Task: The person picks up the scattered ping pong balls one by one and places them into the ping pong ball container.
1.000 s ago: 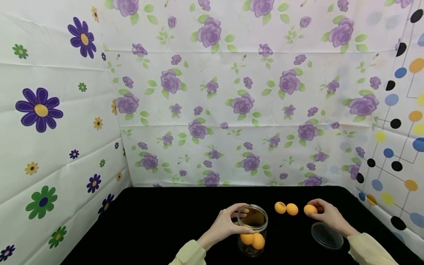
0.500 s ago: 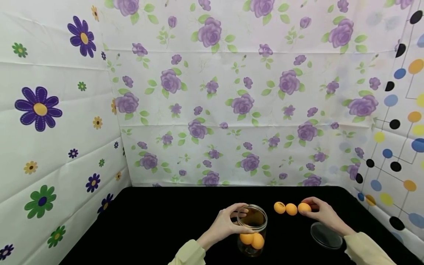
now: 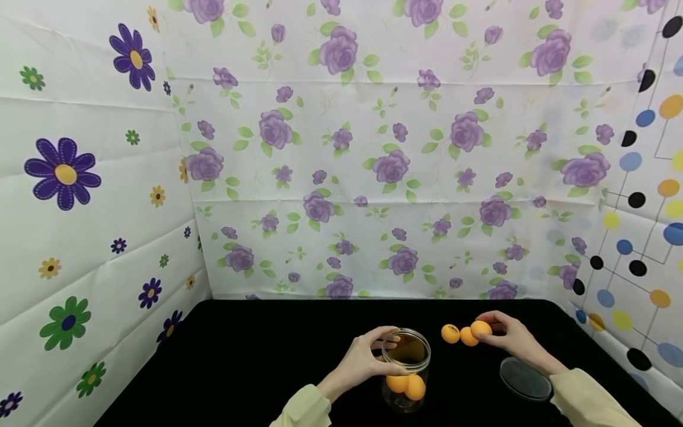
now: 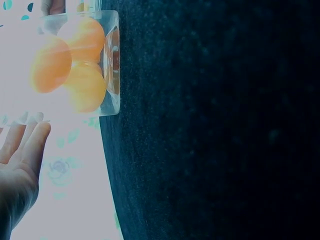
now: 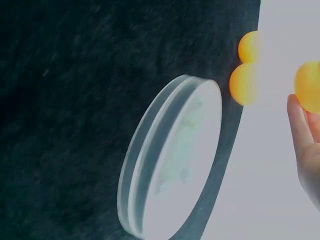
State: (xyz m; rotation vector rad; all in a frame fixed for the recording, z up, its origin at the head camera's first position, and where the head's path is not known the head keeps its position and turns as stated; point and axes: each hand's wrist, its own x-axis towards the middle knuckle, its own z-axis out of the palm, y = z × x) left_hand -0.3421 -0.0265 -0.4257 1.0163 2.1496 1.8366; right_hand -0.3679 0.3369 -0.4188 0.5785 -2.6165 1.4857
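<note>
My left hand (image 3: pixel 360 360) grips the upper part of a clear jar (image 3: pixel 407 407), fingers on the far side and thumb across the near side. The jar stands upright with its mouth uncovered. Three orange ping-pong balls (image 4: pixel 84 90) show inside it in the left wrist view. Off to the right, my right hand (image 3: pixel 516 342) pinches another orange ping-pong ball (image 3: pixel 481 329) between thumb and fingers. That ball is raised above the table. Two more balls lie side by side on the cloth, a printed one (image 3: pixel 450 334) and one (image 3: pixel 468 337) partly hidden behind the held ball.
A clear round lid (image 3: pixel 525 378) lies on the black tabletop (image 3: pixel 277 356), below my right wrist. Patterned sheets enclose the table: a floral one (image 3: pixel 363 237) at the back, a flowered one at left, a dotted one at right.
My right hand has lifted the pinched ball off the cloth and carried it left, so it now overlaps the nearer loose ball. My left hand and the jar stay put.
</note>
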